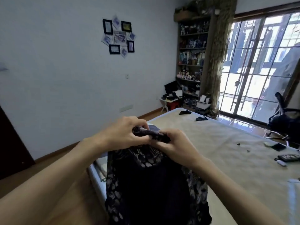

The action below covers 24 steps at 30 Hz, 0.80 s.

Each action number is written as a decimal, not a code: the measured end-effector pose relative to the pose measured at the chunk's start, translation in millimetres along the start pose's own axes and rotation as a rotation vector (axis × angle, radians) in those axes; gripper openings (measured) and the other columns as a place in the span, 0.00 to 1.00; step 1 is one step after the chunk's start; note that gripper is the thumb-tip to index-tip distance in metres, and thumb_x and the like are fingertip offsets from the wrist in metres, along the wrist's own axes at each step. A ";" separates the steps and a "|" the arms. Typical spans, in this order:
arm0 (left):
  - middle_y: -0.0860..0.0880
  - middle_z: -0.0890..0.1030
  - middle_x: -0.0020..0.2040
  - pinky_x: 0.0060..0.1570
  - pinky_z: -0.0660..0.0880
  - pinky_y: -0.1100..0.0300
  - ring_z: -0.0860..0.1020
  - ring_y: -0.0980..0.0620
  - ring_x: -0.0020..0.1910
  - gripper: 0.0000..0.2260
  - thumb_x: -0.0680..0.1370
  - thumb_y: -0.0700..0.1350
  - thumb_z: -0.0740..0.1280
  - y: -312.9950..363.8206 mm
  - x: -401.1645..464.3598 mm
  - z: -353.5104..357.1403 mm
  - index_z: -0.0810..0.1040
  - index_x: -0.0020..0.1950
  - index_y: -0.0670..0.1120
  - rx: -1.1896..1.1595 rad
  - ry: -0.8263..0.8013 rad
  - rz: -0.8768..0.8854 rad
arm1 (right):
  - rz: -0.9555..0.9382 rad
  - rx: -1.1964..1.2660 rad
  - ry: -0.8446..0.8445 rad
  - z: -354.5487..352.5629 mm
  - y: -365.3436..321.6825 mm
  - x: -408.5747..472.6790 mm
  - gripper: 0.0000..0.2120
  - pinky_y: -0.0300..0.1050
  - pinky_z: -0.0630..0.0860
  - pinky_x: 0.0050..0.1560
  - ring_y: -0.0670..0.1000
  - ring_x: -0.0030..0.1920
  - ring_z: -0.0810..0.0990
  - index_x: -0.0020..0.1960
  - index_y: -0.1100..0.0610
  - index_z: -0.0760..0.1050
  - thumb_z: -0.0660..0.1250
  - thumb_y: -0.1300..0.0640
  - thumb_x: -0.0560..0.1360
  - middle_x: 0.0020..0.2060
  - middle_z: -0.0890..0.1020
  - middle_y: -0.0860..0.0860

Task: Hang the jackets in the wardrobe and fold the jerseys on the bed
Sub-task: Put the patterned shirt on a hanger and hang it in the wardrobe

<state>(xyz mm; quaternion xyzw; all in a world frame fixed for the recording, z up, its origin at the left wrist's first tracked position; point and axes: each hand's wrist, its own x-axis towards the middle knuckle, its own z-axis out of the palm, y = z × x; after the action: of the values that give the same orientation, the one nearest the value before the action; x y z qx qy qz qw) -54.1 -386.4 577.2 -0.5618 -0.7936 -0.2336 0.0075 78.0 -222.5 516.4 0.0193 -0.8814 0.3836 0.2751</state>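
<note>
Both hands, left hand [125, 132] and right hand [173, 143], pinch the dark patterned garment [151, 189] by its top edge, hanging over the bed [219, 143] corner.

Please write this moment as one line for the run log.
left hand: grips garment top edge | right hand: grips same edge | dark patterned garment: hangs at bed corner | fold: not yet done

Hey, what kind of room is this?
Most likely a bedroom at home: a bed fills the right side, cluttered shelves stand in the corner, and framed photos hang on the wall.
</note>
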 end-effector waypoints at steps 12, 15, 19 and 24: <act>0.57 0.75 0.59 0.50 0.78 0.47 0.80 0.49 0.55 0.23 0.73 0.61 0.66 -26.2 -64.5 -1.1 0.68 0.67 0.60 0.175 0.141 -0.087 | -0.038 0.064 0.005 -19.3 -58.6 14.2 0.17 0.55 0.70 0.32 0.48 0.31 0.70 0.46 0.56 0.86 0.74 0.42 0.76 0.29 0.76 0.55; 0.53 0.70 0.55 0.53 0.77 0.46 0.77 0.47 0.53 0.15 0.77 0.48 0.71 -37.9 -75.6 2.5 0.75 0.62 0.52 0.203 0.276 -0.147 | -0.004 0.136 0.030 -17.9 -64.0 16.3 0.20 0.54 0.65 0.31 0.49 0.30 0.68 0.44 0.59 0.85 0.74 0.41 0.75 0.28 0.72 0.52; 0.52 0.74 0.48 0.48 0.74 0.52 0.76 0.50 0.48 0.08 0.78 0.46 0.72 -34.9 -91.8 -5.2 0.79 0.56 0.48 0.109 0.454 -0.202 | -0.023 0.166 0.004 -8.9 -79.7 21.7 0.12 0.51 0.63 0.32 0.47 0.30 0.67 0.36 0.49 0.83 0.74 0.48 0.77 0.27 0.71 0.46; 0.63 0.81 0.48 0.45 0.74 0.61 0.78 0.67 0.47 0.14 0.74 0.50 0.77 -37.5 -132.1 -15.5 0.81 0.58 0.50 -0.027 0.175 -0.127 | -0.109 0.168 0.060 6.2 -91.0 27.5 0.19 0.36 0.65 0.36 0.40 0.30 0.69 0.27 0.37 0.77 0.75 0.50 0.74 0.29 0.72 0.39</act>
<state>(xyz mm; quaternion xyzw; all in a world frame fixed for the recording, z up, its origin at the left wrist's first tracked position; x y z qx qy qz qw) -42.8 -519.3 541.2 -0.4879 -0.8207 -0.2924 0.0542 74.1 -286.1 587.2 0.0787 -0.8352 0.4409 0.3191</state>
